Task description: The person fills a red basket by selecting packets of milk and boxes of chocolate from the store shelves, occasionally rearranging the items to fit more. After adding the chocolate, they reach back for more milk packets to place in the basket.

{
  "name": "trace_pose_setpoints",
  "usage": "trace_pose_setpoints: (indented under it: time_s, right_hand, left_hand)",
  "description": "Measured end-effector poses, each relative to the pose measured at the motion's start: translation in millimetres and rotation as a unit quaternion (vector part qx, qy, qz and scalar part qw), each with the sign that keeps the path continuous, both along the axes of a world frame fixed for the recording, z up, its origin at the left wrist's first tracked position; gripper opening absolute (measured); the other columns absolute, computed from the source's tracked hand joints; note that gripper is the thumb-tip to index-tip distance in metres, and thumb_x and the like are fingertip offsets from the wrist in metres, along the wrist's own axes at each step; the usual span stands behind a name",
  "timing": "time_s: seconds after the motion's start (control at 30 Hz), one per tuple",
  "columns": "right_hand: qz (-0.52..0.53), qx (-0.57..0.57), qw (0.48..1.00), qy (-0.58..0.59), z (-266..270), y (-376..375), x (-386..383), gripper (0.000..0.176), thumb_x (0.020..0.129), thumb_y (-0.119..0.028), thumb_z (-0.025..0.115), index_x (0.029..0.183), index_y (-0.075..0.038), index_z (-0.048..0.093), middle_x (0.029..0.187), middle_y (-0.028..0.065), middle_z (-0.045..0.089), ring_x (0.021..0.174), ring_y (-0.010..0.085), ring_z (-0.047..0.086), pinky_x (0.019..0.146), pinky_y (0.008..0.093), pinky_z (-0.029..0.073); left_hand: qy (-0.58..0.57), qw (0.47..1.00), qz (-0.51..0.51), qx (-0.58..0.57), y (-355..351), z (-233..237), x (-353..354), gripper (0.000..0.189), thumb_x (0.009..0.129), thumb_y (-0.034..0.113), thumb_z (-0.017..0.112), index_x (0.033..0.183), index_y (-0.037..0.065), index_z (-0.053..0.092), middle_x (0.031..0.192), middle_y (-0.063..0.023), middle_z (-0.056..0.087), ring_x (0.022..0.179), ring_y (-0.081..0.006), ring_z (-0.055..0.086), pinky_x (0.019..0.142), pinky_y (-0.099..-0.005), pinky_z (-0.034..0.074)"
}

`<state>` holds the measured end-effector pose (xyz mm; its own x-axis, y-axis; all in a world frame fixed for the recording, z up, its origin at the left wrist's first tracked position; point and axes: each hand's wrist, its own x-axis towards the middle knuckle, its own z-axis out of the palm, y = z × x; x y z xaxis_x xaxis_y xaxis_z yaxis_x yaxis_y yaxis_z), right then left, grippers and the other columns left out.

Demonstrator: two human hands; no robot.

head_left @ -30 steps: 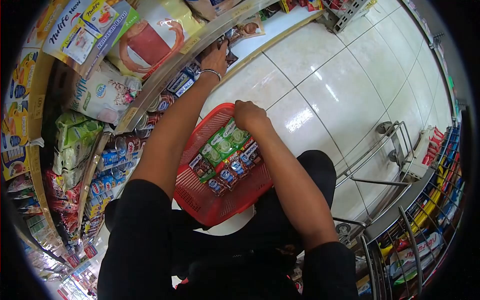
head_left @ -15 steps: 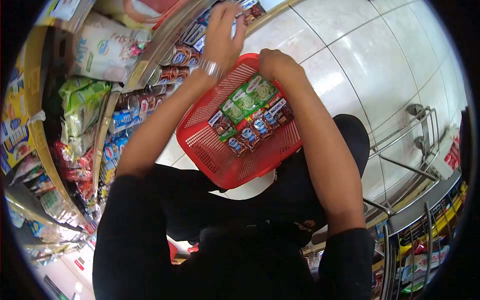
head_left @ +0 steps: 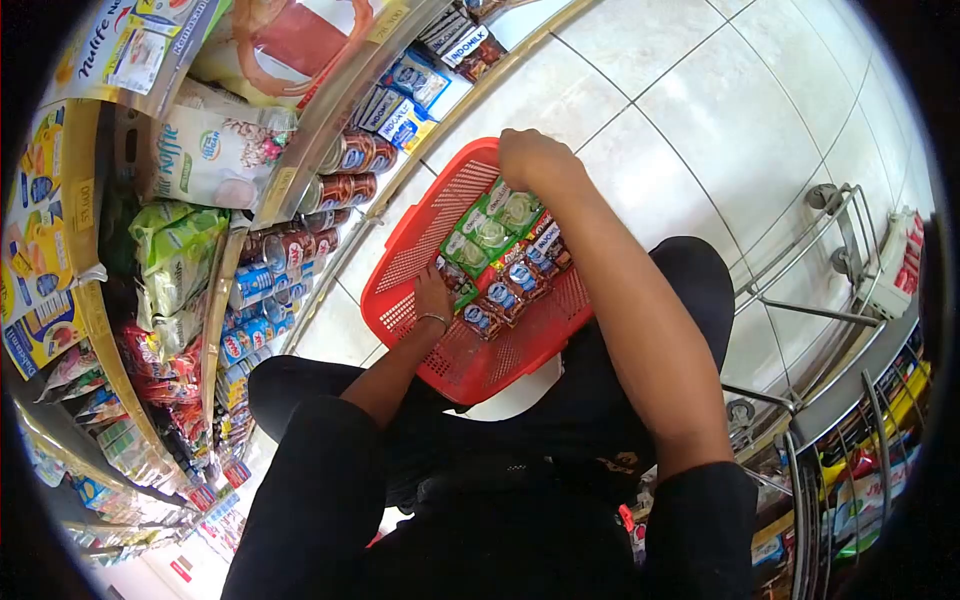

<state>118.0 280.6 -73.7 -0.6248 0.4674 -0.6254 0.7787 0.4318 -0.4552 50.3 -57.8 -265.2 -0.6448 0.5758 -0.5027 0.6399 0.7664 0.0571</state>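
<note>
A red plastic basket (head_left: 400, 290) sits tilted between my knees. My right hand (head_left: 535, 163) is closed around its far rim. Inside lie green sachets (head_left: 492, 233) in a joined strip, with brown Indomilk milk sachets (head_left: 522, 277) in a row along their near side. My left hand (head_left: 432, 298) is down in the basket at the left end of the row. Its fingers are closed at the edge of a dark sachet (head_left: 456, 284), partly covering it; the fingertips are hard to make out.
Shelves on the left hold cans (head_left: 345, 190), a large white pouch (head_left: 215, 155) and green packs (head_left: 172, 255). Indomilk sachets (head_left: 465, 45) stand on the low shelf ahead. A wheeled metal rack (head_left: 810, 265) is at the right, on white floor tiles (head_left: 700, 160).
My left hand has left the low shelf ahead and come back down into the basket. The basket has shifted slightly nearer to me, with my right hand still on its rim.
</note>
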Motion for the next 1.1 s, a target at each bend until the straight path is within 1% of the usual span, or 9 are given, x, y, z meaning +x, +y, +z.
trace_pose_setpoints:
  time_s: [0.3, 0.4, 0.47, 0.5, 0.57, 0.67, 0.83, 0.97, 1.1]
  right_hand:
    - [0.013, -0.004, 1.000, 0.006, -19.7, -1.1, -3.7, 0.034, 0.086, -0.017, 0.053, 0.114, -0.004, 0.068, 0.124, 0.0169, 0.065, 0.111, 0.0338, 0.065, 0.084, 0.0527, 0.054]
    - [0.011, -0.008, 1.000, 0.006, -23.0, -4.1, -10.2, 0.036, 0.086, -0.019, 0.053, 0.115, -0.004, 0.068, 0.123, 0.0158, 0.066, 0.110, 0.0341, 0.065, 0.081, 0.0564, 0.054]
    - [0.011, -0.013, 1.000, 0.010, -23.5, -3.9, -9.2, 0.037, 0.085, -0.020, 0.054, 0.116, -0.004, 0.068, 0.123, 0.0155, 0.065, 0.110, 0.0342, 0.065, 0.079, 0.0579, 0.053]
    - [0.022, -0.012, 1.000, 0.017, -22.9, -3.0, -8.4, 0.038, 0.085, -0.021, 0.054, 0.116, -0.005, 0.068, 0.124, 0.0151, 0.065, 0.110, 0.0343, 0.065, 0.077, 0.0593, 0.053]
    - [0.037, -0.017, 0.999, 0.015, -23.2, -1.3, -7.1, 0.039, 0.085, -0.023, 0.054, 0.118, -0.006, 0.067, 0.126, 0.0148, 0.064, 0.108, 0.0341, 0.066, 0.076, 0.0596, 0.053]
    - [0.014, -0.006, 0.999, 0.034, -27.5, -1.2, -6.4, 0.041, 0.085, -0.025, 0.055, 0.120, -0.006, 0.066, 0.127, 0.0141, 0.063, 0.109, 0.0341, 0.065, 0.077, 0.0596, 0.053]
    - [0.014, -0.042, 0.999, 0.013, -12.4, 0.4, 3.1, 0.041, 0.087, -0.024, 0.056, 0.123, -0.007, 0.065, 0.129, 0.0134, 0.062, 0.114, 0.0323, 0.062, 0.086, 0.0599, 0.050]
    - [0.011, -0.070, 0.997, -0.020, -4.1, 3.0, 1.1, 0.040, 0.091, -0.022, 0.054, 0.127, -0.007, 0.063, 0.135, 0.0152, 0.058, 0.116, 0.0355, 0.060, 0.091, 0.0612, 0.047]
    - [0.017, -0.079, 0.997, -0.005, -1.3, 5.1, 2.4, 0.040, 0.091, -0.022, 0.053, 0.128, -0.007, 0.063, 0.135, 0.0160, 0.057, 0.117, 0.0370, 0.060, 0.092, 0.0615, 0.046]
  left_hand:
    - [-0.209, 0.971, -0.083, -0.086, 32.3, 57.3, -20.9, 0.064, 0.069, 0.021, 0.083, 0.120, 0.001, 0.051, 0.108, -0.0261, 0.061, 0.101, -0.0408, 0.063, 0.085, -0.0475, 0.053]
    - [-0.235, 0.959, -0.158, -0.005, 73.3, 134.6, -22.5, 0.042, 0.076, 0.012, 0.076, 0.111, -0.001, 0.058, 0.099, -0.0220, 0.068, 0.091, -0.0385, 0.067, 0.079, -0.0430, 0.053]
    - [-0.343, 0.919, -0.051, 0.189, 115.5, 177.9, -36.8, 0.037, 0.077, 0.015, 0.078, 0.107, 0.003, 0.059, 0.093, -0.0173, 0.069, 0.087, -0.0361, 0.068, 0.074, -0.0415, 0.054]
    - [-0.139, 0.943, -0.170, 0.250, 147.3, 209.1, -37.9, 0.032, 0.080, 0.016, 0.077, 0.103, 0.003, 0.059, 0.086, -0.0165, 0.069, 0.081, -0.0344, 0.069, 0.069, -0.0389, 0.052]
    - [-0.099, 0.945, -0.167, 0.263, 202.6, 242.0, -59.3, 0.036, 0.083, 0.028, 0.075, 0.102, 0.002, 0.059, 0.085, -0.0209, 0.067, 0.078, -0.0378, 0.067, 0.065, -0.0406, 0.050]
    - [-0.019, 0.919, -0.200, 0.340, 267.4, 201.0, -107.9, 0.035, 0.084, 0.026, 0.071, 0.106, 0.001, 0.059, 0.088, -0.0253, 0.066, 0.081, -0.0454, 0.063, 0.070, -0.0470, 0.049]
    - [0.079, 0.933, -0.188, 0.297, 354.7, 122.7, -145.2, 0.030, 0.080, 0.024, 0.076, 0.100, 0.004, 0.064, 0.092, -0.0214, 0.069, 0.088, -0.0380, 0.067, 0.076, -0.0453, 0.052]
    - [0.024, 0.935, -0.218, 0.279, 374.5, 114.0, -145.5, 0.033, 0.078, 0.024, 0.078, 0.101, 0.004, 0.065, 0.093, -0.0207, 0.069, 0.090, -0.0377, 0.067, 0.078, -0.0461, 0.052]
    - [0.140, 0.952, -0.202, 0.182, 376.8, 114.7, -128.1, 0.045, 0.075, 0.031, 0.080, 0.106, 0.005, 0.060, 0.098, -0.0198, 0.069, 0.094, -0.0395, 0.066, 0.079, -0.0472, 0.053]
